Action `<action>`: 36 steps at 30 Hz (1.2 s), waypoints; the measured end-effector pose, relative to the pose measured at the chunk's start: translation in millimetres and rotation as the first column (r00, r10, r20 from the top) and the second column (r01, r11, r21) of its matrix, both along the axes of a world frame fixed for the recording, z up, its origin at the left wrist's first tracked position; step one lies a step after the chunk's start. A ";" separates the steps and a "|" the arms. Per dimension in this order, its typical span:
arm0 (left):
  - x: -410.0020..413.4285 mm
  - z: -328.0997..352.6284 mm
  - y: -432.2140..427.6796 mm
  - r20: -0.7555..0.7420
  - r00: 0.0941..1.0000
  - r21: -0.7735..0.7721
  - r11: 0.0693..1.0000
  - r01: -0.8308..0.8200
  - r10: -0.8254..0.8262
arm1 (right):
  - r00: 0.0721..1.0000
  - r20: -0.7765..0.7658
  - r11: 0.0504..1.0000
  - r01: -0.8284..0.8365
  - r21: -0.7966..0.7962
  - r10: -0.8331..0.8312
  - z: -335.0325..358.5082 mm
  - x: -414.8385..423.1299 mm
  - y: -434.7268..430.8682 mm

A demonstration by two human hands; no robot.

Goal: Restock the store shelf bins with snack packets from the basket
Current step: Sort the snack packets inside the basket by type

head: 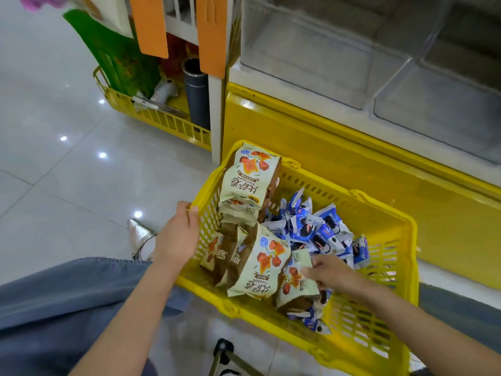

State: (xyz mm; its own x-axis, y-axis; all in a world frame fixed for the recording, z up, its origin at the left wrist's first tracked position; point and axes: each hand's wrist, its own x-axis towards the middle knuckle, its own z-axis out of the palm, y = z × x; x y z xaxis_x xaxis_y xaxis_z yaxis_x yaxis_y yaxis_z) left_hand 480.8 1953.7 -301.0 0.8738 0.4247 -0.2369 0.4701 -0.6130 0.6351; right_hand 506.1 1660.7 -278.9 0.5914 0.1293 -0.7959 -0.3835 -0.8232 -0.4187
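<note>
Head view, sole entry.

Basket [401,240]: yellow plastic, on the floor at 6 o'clock, set against the yellow shelf base [352,158]. Holds cream-and-brown packets [252,180] stacked along its 9 o'clock side and a heap of small blue packets [322,232] toward 3 o'clock.

Bins [311,58]: clear plastic, on the shelf at 1 o'clock, above the basket. No stock shows in them (the far ends run out of frame).

Left hand [179,237]: at the basket's 9 o'clock rim, forearm reaching in from 7 o'clock, fingers curled over the rim edge, closed on the basket and steadying it.

Right hand [328,272]: inside the basket, forearm coming in from 4 o'clock, palm down, thumb and fingers pinched on the top edge of one cream packet [295,283] that lies over the blue heap at the near side.

Step in hand, by judgement: the pick, with restocking barely begun since the bins look bare and the basket full.

Next move calls for: lifting the pinched packet clear of its neighbours, then carrying it up toward 1 o'clock over the bin's front wall and setting it inside. The grip is at an edge only, so the packet may swing.

Other: a second yellow rack [151,115] at 11 o'clock, holding odd items.
</note>
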 end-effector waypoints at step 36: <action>-34.3 49.1 -7.9 0.249 0.917 -0.594 0.797 -0.109 0.311 | 0.941 0.154 0.943 -0.319 0.095 0.303 -25.6 -17.6 59.9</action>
State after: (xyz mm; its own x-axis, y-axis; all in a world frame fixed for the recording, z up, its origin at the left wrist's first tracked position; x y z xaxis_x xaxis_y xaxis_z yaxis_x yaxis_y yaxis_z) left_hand 446.6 1945.8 -251.9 0.8460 0.4875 -0.2160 0.2548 -0.0138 0.9669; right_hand 488.5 1720.5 -304.4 0.6077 0.4108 -0.6797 -0.0495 -0.8346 -0.5487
